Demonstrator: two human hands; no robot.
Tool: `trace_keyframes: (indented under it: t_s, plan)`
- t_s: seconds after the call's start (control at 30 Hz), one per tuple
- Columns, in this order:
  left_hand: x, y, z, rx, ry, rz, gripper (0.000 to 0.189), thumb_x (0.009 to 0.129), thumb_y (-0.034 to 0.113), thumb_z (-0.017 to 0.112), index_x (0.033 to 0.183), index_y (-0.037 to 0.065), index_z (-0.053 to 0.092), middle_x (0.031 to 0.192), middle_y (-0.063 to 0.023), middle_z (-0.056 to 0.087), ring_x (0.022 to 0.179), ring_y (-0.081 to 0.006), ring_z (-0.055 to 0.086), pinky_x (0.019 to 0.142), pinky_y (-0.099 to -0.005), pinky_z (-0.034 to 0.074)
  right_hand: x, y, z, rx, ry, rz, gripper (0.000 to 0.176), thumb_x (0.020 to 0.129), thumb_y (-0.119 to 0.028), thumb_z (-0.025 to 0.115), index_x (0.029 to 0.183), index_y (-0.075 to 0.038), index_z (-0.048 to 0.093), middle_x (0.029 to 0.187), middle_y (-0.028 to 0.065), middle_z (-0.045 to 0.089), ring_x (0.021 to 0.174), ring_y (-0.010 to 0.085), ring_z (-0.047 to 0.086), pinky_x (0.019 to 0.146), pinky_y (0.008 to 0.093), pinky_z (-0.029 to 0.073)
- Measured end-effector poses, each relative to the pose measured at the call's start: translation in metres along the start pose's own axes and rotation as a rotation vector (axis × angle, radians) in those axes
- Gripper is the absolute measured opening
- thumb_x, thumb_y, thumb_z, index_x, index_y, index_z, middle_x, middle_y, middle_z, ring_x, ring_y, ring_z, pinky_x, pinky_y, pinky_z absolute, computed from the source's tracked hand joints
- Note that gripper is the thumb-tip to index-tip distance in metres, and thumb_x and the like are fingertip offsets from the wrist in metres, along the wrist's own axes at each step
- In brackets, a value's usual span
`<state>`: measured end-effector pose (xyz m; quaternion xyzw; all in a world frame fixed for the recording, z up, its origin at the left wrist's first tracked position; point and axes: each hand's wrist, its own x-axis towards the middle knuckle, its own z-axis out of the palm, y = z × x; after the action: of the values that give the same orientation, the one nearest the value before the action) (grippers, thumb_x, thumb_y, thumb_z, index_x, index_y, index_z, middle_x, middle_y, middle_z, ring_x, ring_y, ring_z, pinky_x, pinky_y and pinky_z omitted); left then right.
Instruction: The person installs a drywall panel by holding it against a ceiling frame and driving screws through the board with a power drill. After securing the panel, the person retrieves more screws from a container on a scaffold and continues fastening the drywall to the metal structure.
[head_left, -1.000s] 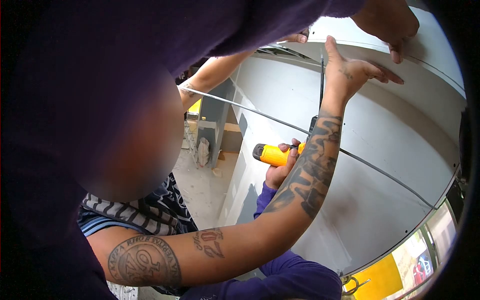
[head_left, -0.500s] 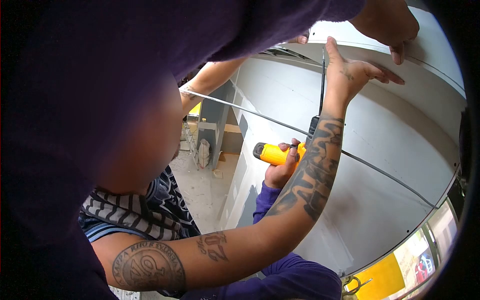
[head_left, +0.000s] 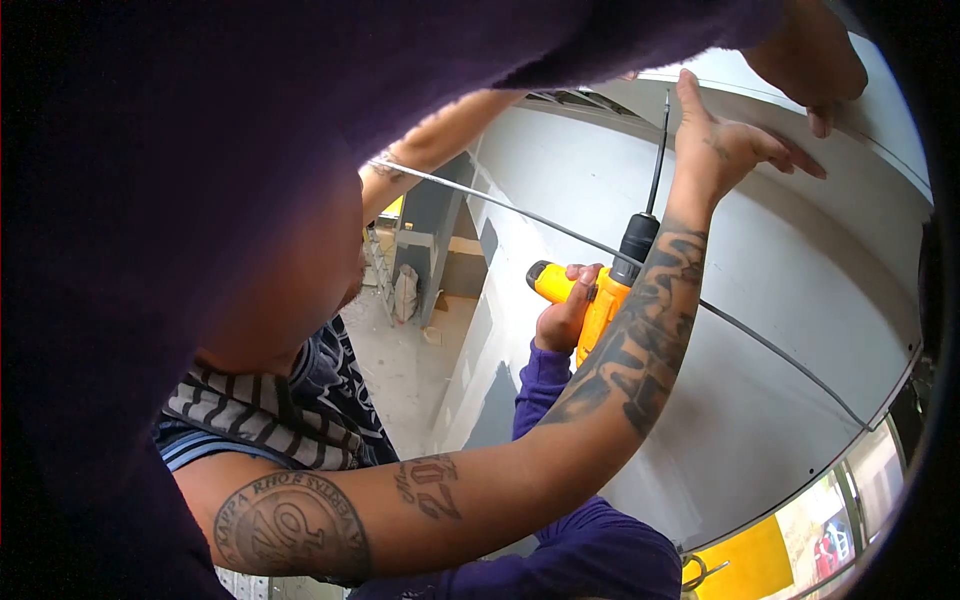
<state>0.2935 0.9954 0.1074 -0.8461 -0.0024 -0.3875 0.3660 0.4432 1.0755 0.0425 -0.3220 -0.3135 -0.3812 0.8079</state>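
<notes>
My right hand (head_left: 565, 315) is wrapped round the handle of a yellow and black power drill (head_left: 603, 305). Its long thin bit (head_left: 658, 160) points up, the tip just below the edge of a curved white panel (head_left: 720, 85). A co-worker's forearm hides part of the drill body. At the upper right, my left hand (head_left: 815, 65) lies on the white panel, its fingers bent over the lower edge; most fingers are hidden. Beside the bit, the co-worker's hand (head_left: 730, 145) presses up under the panel, thumb raised.
A co-worker's arm (head_left: 520, 475) crosses the view in front of me. A thin grey rod (head_left: 540, 222) runs diagonally past the drill. Behind stands a large curved white wall (head_left: 780, 330). Far below are a ladder (head_left: 380, 270) and a floor (head_left: 390, 380) with debris.
The view has shifted, so the hands and panel sit further right. The drill has come out slightly from behind the co-worker's forearm, showing more of its chuck and body. Both my hands keep their hold.
</notes>
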Motion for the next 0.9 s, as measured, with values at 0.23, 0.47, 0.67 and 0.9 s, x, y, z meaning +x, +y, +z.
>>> trace_keyframes:
  t_s: [0.23, 0.47, 0.67, 0.9]
  plan:
    - [0.001, 0.000, 0.005, 0.000, 0.000, 0.011, 0.037, 0.092, 0.038, 0.061, 0.109, 0.006, 0.069, 0.098, -0.0115, 0.071, 0.091, -0.0233, 0.067, 0.082, -0.0394, 0.054, 0.026, 0.035, -0.003, -0.476, -0.141, -0.127, 0.138, 0.066, -0.047, 0.085, 0.131, 0.024, -0.015, 0.137, 0.0538, 0.004, 0.126, 0.0551, 0.040, 0.100, 0.0417, 0.045]
    - [0.004, 0.003, 0.008, -0.003, 0.003, 0.021, 0.036, 0.092, 0.037, 0.061, 0.108, 0.006, 0.069, 0.098, -0.0116, 0.071, 0.090, -0.0232, 0.068, 0.082, -0.0393, 0.054, 0.030, 0.046, -0.007, -0.415, -0.163, -0.136, 0.135, 0.069, -0.042, 0.083, 0.130, 0.022, -0.019, 0.131, 0.0576, 0.001, 0.117, 0.0628, 0.040, 0.085, 0.0438, 0.051]
    - [0.003, 0.005, 0.008, -0.002, 0.006, 0.026, 0.036, 0.092, 0.037, 0.061, 0.108, 0.006, 0.069, 0.097, -0.0117, 0.071, 0.090, -0.0231, 0.068, 0.081, -0.0392, 0.054, 0.029, 0.048, -0.008, -0.494, -0.116, -0.197, 0.128, 0.071, -0.041, 0.082, 0.129, 0.022, -0.014, 0.128, 0.0596, 0.004, 0.109, 0.0656, 0.044, 0.075, 0.0432, 0.055]
    - [0.006, 0.003, 0.009, -0.011, 0.007, 0.041, 0.035, 0.092, 0.037, 0.061, 0.108, 0.006, 0.069, 0.097, -0.0118, 0.071, 0.089, -0.0230, 0.068, 0.081, -0.0390, 0.055, 0.033, 0.044, -0.013, -0.458, -0.171, -0.131, 0.124, 0.071, -0.044, 0.081, 0.128, 0.023, -0.007, 0.127, 0.0596, 0.005, 0.107, 0.0655, 0.046, 0.073, 0.0440, 0.054]
